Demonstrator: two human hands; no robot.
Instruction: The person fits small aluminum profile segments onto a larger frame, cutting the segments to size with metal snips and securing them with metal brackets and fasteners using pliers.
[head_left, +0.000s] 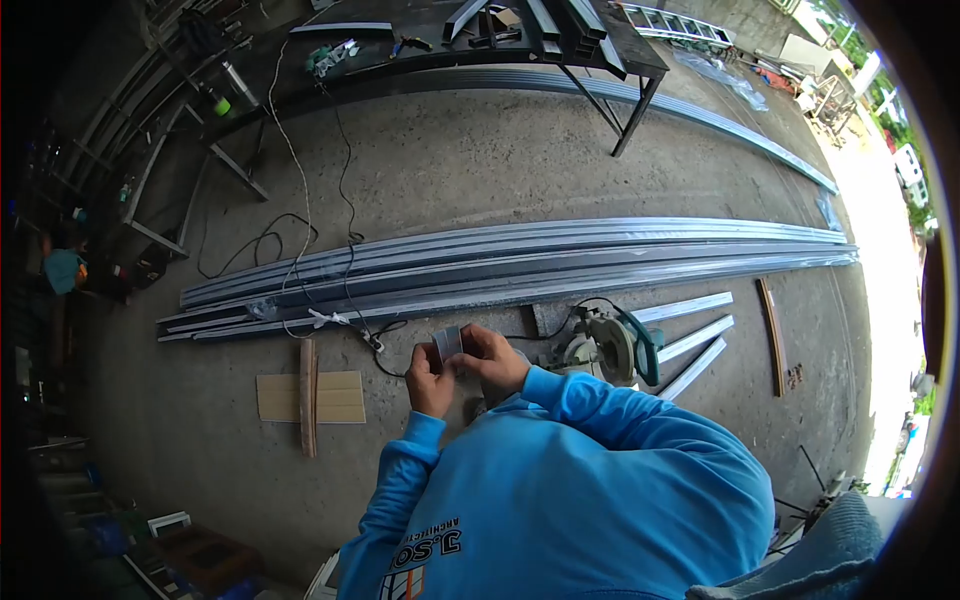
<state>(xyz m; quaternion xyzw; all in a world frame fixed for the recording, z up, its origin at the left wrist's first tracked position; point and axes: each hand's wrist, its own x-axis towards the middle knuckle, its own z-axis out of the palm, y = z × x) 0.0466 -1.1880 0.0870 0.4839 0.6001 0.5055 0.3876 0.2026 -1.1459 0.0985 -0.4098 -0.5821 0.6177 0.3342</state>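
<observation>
In front of my chest, my left hand (430, 384) and my right hand (494, 360) are both closed on a short grey piece (448, 343) that looks like cut metal profile. The left fingers grip its left side, and the right thumb and fingers grip its right side. Part of the piece is hidden by the fingers. Just right of my right hand stands a miter saw (605, 345) on the floor, with a green handle and round guard. Several cut metal lengths (695, 340) lie to the right of it.
Long metal profiles (520, 250) lie across the floor ahead. Beyond them stands a dark worktable (400, 65) with tools and metal tubes. A wooden strip (308, 400) lies on a tan board (345, 397) at left. Cables (350, 235) cross the profiles. Another wooden strip (772, 335) lies at right.
</observation>
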